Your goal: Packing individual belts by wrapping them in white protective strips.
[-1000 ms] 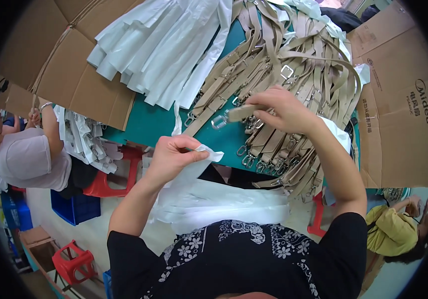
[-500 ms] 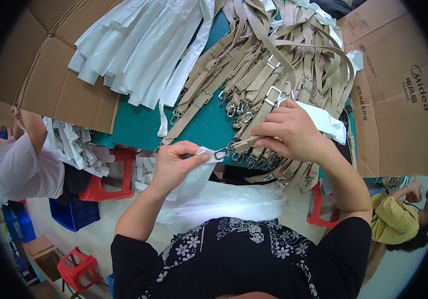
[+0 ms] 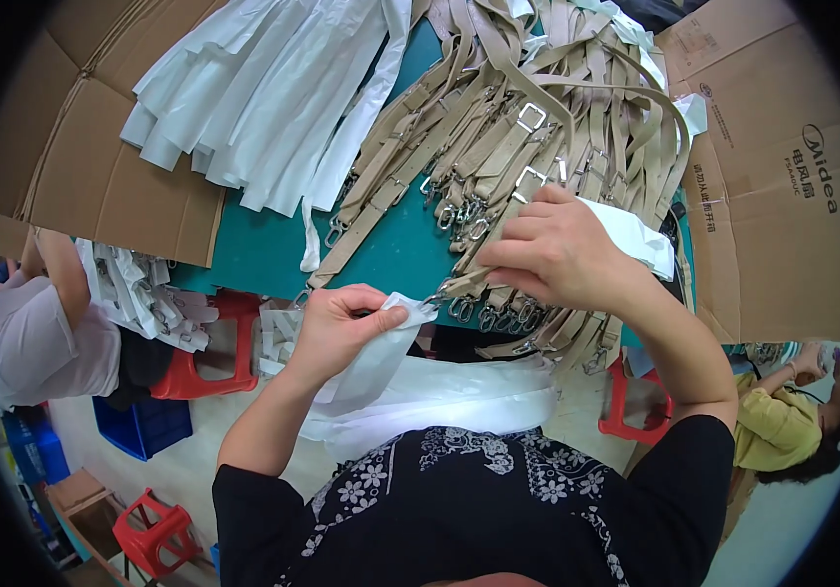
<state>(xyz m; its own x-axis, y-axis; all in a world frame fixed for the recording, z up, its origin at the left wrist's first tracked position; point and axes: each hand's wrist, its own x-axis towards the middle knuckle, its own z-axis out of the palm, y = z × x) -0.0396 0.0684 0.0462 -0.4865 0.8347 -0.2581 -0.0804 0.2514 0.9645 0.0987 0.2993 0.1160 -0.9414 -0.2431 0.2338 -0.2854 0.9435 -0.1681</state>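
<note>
My left hand (image 3: 341, 331) pinches the upper end of a white plastic sleeve (image 3: 366, 367) between thumb and fingers. Right at that end is the metal clasp (image 3: 435, 297) of a beige strap (image 3: 461, 285). My right hand (image 3: 555, 249) has its thumb and fingers closed at this strap, a little right of the clasp; the exact grip is partly hidden. Behind the right wrist shows a folded white sleeve (image 3: 635, 235); whether the hand touches it I cannot tell. Beyond the hands lies a thick heap of beige straps (image 3: 498, 147) with buckles and clasps.
White sleeves (image 3: 273, 98) are spread at the far left of the green table (image 3: 371, 259). Cardboard boxes (image 3: 126, 166) (image 3: 762, 176) flank it. More white sleeves (image 3: 439, 401) lie in front of me. People sit at both sides, near red stools (image 3: 214, 362).
The clasp has come down and in against the sleeve end at my left fingers. My right hand has shifted slightly left. The whole view has moved a little.
</note>
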